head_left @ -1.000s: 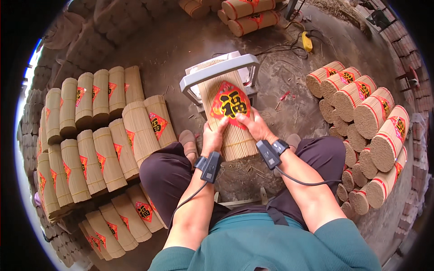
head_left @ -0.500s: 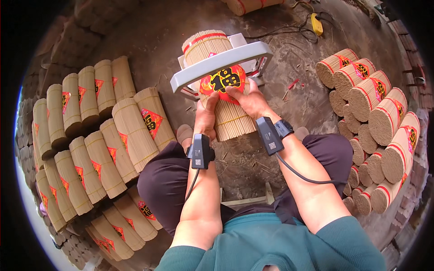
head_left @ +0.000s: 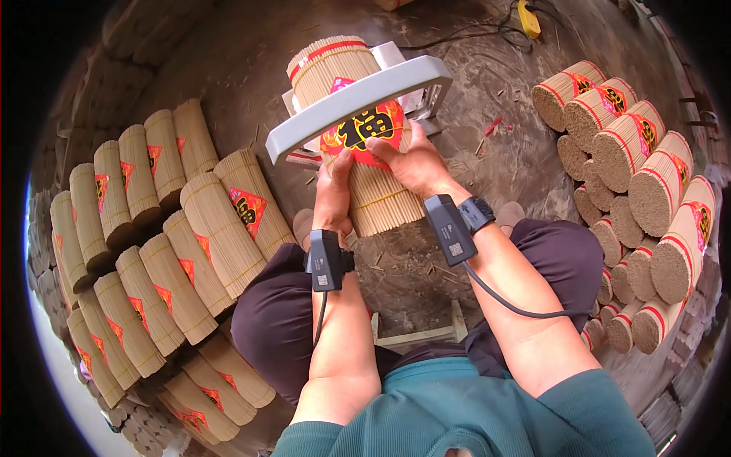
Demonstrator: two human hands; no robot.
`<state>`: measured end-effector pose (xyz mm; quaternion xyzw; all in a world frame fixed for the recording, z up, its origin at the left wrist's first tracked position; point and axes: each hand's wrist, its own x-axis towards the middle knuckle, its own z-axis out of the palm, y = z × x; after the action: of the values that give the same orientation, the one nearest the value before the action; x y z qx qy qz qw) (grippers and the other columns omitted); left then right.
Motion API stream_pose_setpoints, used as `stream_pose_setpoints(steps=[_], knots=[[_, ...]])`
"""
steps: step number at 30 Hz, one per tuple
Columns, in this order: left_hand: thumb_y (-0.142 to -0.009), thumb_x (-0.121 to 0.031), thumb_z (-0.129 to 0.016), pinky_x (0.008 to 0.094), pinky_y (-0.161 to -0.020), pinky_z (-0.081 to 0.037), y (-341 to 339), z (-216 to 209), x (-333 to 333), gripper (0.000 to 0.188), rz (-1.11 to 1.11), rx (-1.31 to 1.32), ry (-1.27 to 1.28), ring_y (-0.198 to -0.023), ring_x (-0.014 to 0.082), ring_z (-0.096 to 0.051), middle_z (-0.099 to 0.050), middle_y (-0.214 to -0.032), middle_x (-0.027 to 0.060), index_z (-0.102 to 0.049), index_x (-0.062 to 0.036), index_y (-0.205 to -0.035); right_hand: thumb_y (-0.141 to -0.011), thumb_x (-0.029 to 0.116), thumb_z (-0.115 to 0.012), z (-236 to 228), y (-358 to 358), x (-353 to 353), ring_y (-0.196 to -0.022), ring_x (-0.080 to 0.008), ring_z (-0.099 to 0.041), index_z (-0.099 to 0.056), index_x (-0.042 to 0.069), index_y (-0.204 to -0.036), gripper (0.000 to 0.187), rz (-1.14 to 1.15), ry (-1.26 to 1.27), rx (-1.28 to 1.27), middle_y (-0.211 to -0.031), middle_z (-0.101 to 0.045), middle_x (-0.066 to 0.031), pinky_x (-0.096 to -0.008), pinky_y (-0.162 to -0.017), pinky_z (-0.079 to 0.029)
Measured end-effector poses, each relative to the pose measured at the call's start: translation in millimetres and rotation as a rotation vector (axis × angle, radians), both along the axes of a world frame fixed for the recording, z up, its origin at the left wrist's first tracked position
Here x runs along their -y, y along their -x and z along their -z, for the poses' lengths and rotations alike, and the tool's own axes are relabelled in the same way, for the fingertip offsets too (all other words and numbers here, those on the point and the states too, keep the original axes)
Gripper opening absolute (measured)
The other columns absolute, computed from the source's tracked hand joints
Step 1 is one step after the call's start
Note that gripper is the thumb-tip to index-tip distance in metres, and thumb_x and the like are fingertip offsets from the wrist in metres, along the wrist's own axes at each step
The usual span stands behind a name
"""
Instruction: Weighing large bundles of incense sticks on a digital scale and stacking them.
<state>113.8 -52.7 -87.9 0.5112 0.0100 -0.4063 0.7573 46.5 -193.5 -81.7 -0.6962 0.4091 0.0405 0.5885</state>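
Observation:
A thick bundle of incense sticks (head_left: 384, 204), bound with yellow ties and a red band, lies through a grey arched frame (head_left: 358, 103) of a small machine. On its upper side is a red paper label (head_left: 384, 126) with a black-and-gold character. My left hand (head_left: 333, 196) grips the bundle's left side, thumb beside the label's lower edge. From the right, my right hand (head_left: 417, 164) holds it with the thumb lying on the label. The fingers of both hands are partly hidden around the sides and underneath. Each wrist wears a black strapped device.
Rows of labelled incense bundles (head_left: 221, 228) lie at the left. More red-banded bundles (head_left: 628, 156) are stacked at the right, ends facing me. A yellow power strip (head_left: 528, 20) with black cable lies on the floor at the far right. Stick scraps litter the floor.
The bundle, frame and both hands appear slightly farther left and higher, as the whole view has shifted. Both hands keep their hold on the bundle.

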Motion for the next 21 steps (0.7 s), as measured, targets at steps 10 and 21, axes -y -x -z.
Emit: stream_pose_setpoints(steps=[10, 21], knots=[[-0.084, -0.045, -0.065, 0.0348, -0.082, -0.053, -2.1, 2.4, -3.1, 0.060, -0.010, 0.052, -0.035, -0.094, 0.0202, -0.064, -0.063, -0.110, 0.0099, -0.050, -0.0012, -0.123, -0.068, 0.064, -0.071, 6.8, -0.3, -1.0, -0.123, -0.0300, -0.048, -0.022, -0.005, -0.143, 0.113, 0.004, 0.038, 0.020, -0.133, -0.048, -0.0240, -0.0346, -0.102, -0.038], [-0.088, -0.043, -0.063, 0.0333, -0.082, -0.050, 8.0, 6.7, -7.1, 0.056, -0.083, 0.053, -0.243, -0.094, 0.0191, -0.063, -0.064, -0.109, 0.0105, -0.054, 0.0017, -0.120, -0.072, 0.070, -0.062, 10.9, 15.3, -6.2, -0.128, -0.0355, -0.044, -0.022, -0.002, -0.145, 0.110, -0.016, 0.090, 0.014, -0.138, -0.044, -0.0264, -0.0380, -0.105, -0.036]])
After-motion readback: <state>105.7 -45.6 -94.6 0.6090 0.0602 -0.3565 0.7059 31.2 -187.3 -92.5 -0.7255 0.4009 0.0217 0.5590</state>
